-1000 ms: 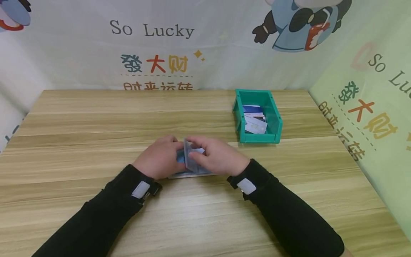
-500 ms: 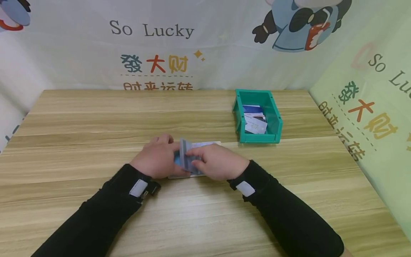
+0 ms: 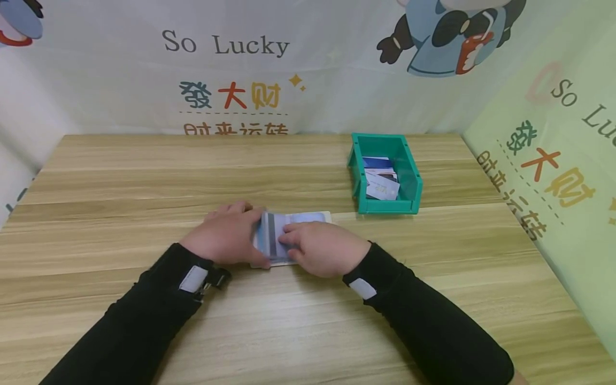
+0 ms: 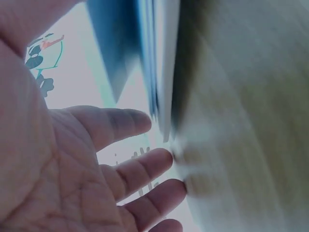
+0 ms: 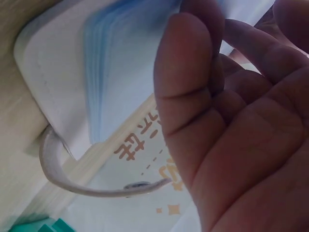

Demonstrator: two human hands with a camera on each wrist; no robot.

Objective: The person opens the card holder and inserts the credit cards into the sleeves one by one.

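Note:
A card holder (image 3: 308, 217) with a pale cover and bluish clear sleeves lies spread on the table. Across one sleeve runs a dark stripe (image 3: 272, 235). My left hand (image 3: 223, 235) is at its left end, thumb near the front edge and fingers near the back. In the left wrist view those fingers (image 4: 137, 171) are spread and loosely extended beside the page edges. My right hand (image 3: 329, 248) rests its fingertips on the sleeves right of the stripe. The right wrist view shows stacked blue sleeves (image 5: 125, 82), the white cover (image 5: 53, 72) and a strap (image 5: 72, 187) with a snap.
A green bin (image 3: 414, 187) with several cards (image 3: 382, 187) stands to the back right of the card holder. Behind the wooden table (image 3: 192, 171) hangs a printed cloth (image 3: 337, 80), and another covers the right side.
The raised sleeve beside my left hand now lies flat, its striped face showing. My left hand has moved left and its fingers have spread; my right hand has lowered slightly onto the sleeves.

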